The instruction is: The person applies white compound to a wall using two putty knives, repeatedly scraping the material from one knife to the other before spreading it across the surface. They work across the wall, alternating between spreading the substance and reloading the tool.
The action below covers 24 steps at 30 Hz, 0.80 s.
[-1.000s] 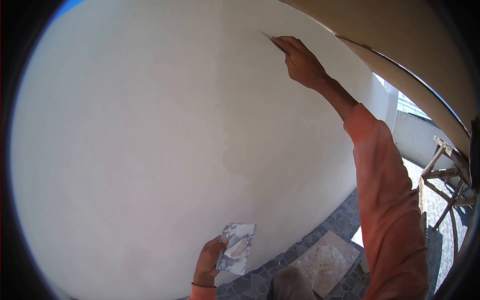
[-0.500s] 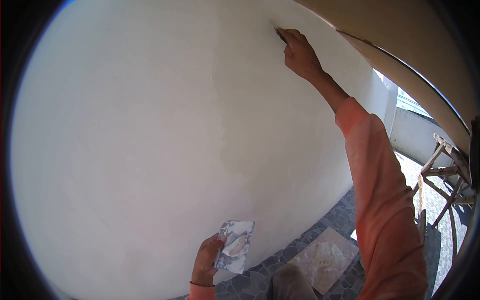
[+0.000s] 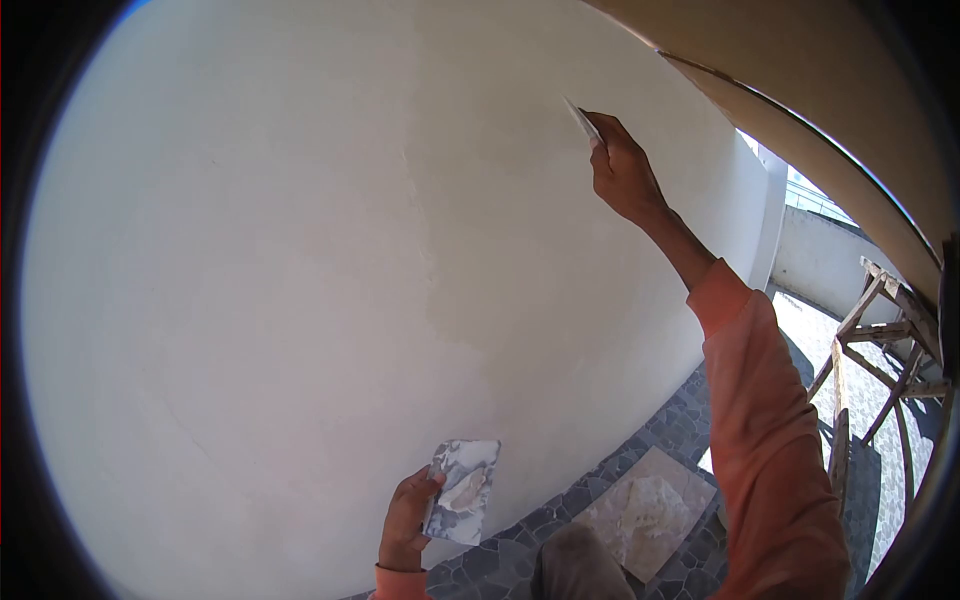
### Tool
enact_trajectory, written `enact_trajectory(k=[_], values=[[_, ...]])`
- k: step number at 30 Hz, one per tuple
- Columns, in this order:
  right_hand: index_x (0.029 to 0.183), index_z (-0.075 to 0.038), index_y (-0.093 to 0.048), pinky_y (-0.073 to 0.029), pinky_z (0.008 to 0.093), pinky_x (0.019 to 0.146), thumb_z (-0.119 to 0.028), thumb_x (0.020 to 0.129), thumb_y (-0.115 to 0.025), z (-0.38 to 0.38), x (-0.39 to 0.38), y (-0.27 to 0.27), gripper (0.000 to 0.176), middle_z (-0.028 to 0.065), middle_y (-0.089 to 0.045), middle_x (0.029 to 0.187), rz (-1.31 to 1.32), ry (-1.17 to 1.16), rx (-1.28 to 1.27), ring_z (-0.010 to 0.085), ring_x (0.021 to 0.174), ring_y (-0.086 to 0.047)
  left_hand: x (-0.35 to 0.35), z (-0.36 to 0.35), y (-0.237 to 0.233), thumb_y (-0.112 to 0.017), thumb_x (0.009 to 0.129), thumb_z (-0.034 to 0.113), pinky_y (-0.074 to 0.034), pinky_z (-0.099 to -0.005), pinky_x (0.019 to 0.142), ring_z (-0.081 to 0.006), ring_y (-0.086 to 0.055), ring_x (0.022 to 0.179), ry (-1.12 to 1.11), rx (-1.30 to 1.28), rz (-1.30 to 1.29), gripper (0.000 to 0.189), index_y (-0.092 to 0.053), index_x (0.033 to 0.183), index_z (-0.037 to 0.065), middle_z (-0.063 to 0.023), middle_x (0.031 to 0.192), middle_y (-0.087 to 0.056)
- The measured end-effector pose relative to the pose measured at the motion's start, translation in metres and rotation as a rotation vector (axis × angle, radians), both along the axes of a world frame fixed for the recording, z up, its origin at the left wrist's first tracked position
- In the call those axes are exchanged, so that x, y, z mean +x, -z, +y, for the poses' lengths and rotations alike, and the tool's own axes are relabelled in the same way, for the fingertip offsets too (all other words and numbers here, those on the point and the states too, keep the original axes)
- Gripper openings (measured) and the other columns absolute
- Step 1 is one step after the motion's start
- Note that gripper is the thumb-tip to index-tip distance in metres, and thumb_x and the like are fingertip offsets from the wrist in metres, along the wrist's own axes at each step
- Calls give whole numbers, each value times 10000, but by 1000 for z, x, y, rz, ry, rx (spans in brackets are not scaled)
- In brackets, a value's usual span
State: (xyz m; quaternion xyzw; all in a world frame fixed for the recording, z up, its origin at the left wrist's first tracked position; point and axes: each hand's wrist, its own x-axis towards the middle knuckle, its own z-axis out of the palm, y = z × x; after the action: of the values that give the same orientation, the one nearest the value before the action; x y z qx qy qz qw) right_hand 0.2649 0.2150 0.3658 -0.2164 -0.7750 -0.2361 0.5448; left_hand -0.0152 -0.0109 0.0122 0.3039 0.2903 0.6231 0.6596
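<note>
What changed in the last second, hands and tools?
The right hand, gripping the thin blade at the wall, slid up, then came back down and slightly right. Nothing was picked up or released. The left hand kept holding the smeared board low by the wall, barely shifted. The wooden trestle and loose tile stayed put.

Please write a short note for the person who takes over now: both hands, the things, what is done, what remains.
Right hand: raised, grips a putty knife, blade on the wall.
Left hand: low, holds a small board with putty on it.
Floor: a tile with a putty heap.
Done: a duller, yellowish area runs from the blade downward.
Remaining: the paler wall beside it looks uncoated, but I cannot be sure.
</note>
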Motion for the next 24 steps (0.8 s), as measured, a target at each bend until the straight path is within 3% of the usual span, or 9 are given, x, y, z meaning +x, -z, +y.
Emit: enact_trajectory(k=[4,7,10,13,19,20,24], values=[[1318,1,-550,-513,462,882,-151,998,-513,8,8,-30,356,242,-672,1072,170,153,-237,395,1001,-672,0,0,-2,-530,997,79,-606,-367,866,-258,-730,992,3,4,-3,402,-505,1339,-130,-192,1171,-690],[1301,9,-558,-510,469,895,-168,991,-522,16,6,-42,359,246,-675,1084,166,176,-224,407,1006,-669,0,0,-3,-529,997,79,-607,-369,866,-263,-730,993,6,-10,-9,411,-493,1348,-132,-196,1179,-685],[1314,17,-551,-513,472,909,-118,986,-506,20,0,-44,358,252,-662,1125,156,181,-174,407,1013,-667,1,-1,-6,-526,997,78,-607,-371,867,-267,-728,999,7,-10,-4,420,-485,1355,-136,-202,1187,-680],[1347,9,-547,-506,460,957,-55,970,-495,37,-7,-41,386,237,-620,1231,73,111,119,388,1103,-635,1,0,-1,-525,998,82,-606,-371,869,-267,-727,1005,6,-7,-12,424,-482,1358,-137,-200,1183,-679],[1469,-32,-473,-451,449,1063,65,872,-513,57,-29,-15,606,177,-517,1386,70,268,140,375,1240,-515,4,0,2,-520,993,78,-599,-357,864,-259,-725,995,-12,15,-24,425,-493,1359,-137,-187,1178,-682],[1484,-34,-440,-424,498,1040,66,817,-566,58,-35,-5,686,128,-456,1425,65,291,149,370,1247,-484,3,-1,2,-519,992,76,-598,-355,863,-259,-724,996,-15,9,-17,425,-496,1359,-137,-187,1180,-682],[1490,14,-422,-415,495,1049,81,815,-588,36,-47,41,698,163,-427,1442,-97,268,263,364,1292,-456,4,0,1,-513,993,73,-599,-356,865,-260,-723,997,-6,0,-10,419,-503,1356,-136,-189,1180,-684]])
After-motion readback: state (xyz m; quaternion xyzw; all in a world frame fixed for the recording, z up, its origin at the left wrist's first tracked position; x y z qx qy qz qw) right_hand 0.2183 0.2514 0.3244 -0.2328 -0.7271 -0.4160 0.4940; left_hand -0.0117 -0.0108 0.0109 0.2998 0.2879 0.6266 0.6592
